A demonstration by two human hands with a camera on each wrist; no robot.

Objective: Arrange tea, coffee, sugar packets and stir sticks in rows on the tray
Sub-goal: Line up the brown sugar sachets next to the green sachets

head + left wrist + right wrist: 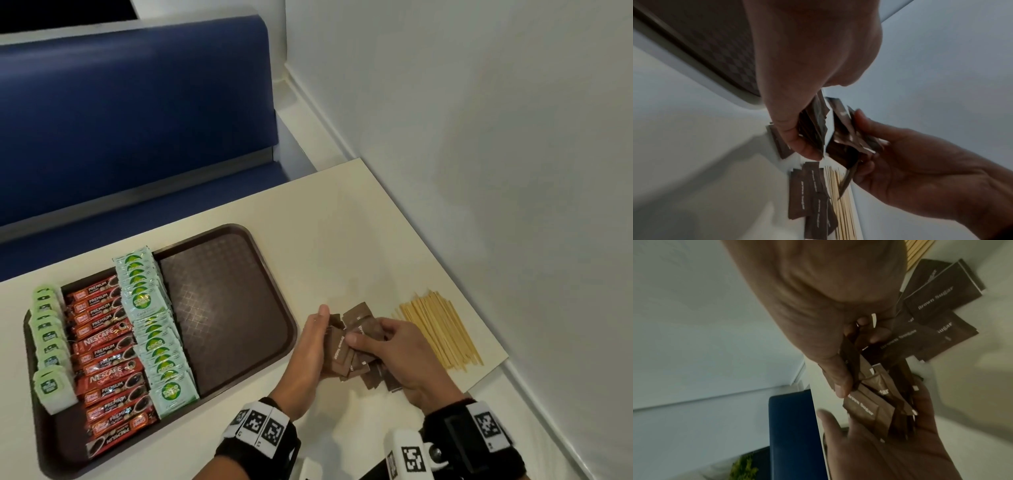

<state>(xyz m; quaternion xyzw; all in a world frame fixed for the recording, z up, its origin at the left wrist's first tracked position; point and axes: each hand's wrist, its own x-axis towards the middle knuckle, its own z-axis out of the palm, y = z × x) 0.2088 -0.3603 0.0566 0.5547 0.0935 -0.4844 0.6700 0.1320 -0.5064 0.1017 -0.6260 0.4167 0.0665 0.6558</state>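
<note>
Just right of the brown tray [222,308], both hands work a bunch of brown sugar packets [339,346]. My left hand [325,329] stands on edge and cradles the stack, fingers curled behind it. My right hand [368,337] pinches packets [863,408] at the top of that stack. More brown packets [373,375] lie loose on the table under the hands. On the tray's left half lie rows of green tea bags [51,342], red coffee sticks [106,363] and pale green sugar packets [154,329]. Wooden stir sticks [442,329] lie in a pile to the right.
The cream table [342,222] ends close behind the stir sticks at a white wall [479,137]. A blue bench seat [137,120] runs along the table's far side. The tray's right half shows bare.
</note>
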